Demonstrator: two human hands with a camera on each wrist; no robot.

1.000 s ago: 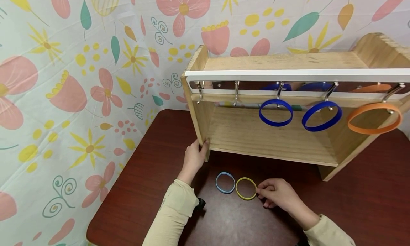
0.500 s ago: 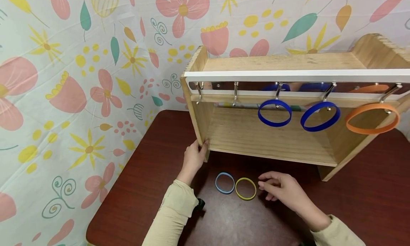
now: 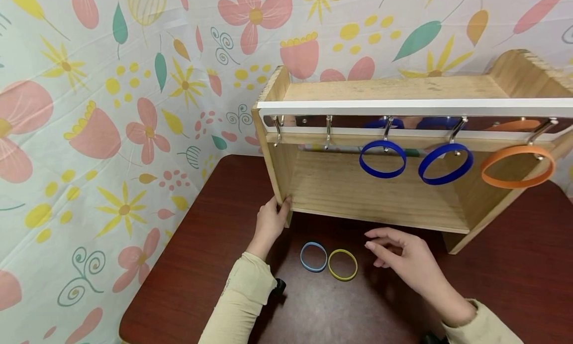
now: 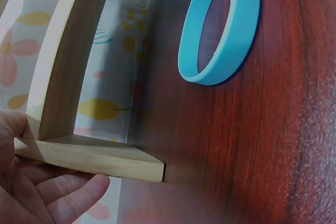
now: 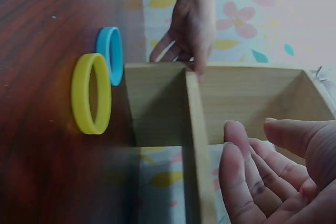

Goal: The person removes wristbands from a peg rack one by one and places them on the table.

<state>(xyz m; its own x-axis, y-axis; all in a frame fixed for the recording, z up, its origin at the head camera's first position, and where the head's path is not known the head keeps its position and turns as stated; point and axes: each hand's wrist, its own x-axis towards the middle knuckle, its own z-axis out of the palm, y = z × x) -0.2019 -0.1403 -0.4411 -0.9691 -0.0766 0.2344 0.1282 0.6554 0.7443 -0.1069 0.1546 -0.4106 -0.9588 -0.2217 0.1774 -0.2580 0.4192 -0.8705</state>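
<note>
In the head view, my left hand (image 3: 270, 220) is gripping the lower left side of the shelf (image 3: 376, 199); my right hand (image 3: 409, 257) is hovering near the yellow band (image 3: 343, 279), which is lying on the table (image 3: 322, 314) just beside the light blue band (image 3: 314, 270). In the left wrist view, my thumb and fingers are clamping the shelf. In the right wrist view, my thumb is standing apart from my fingertips.

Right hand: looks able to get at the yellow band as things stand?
Likely yes. The right hand is beside the yellow band, holding nothing, with no visible obstacle between them. The light-blue band lies on the yellow one's far side.
</note>
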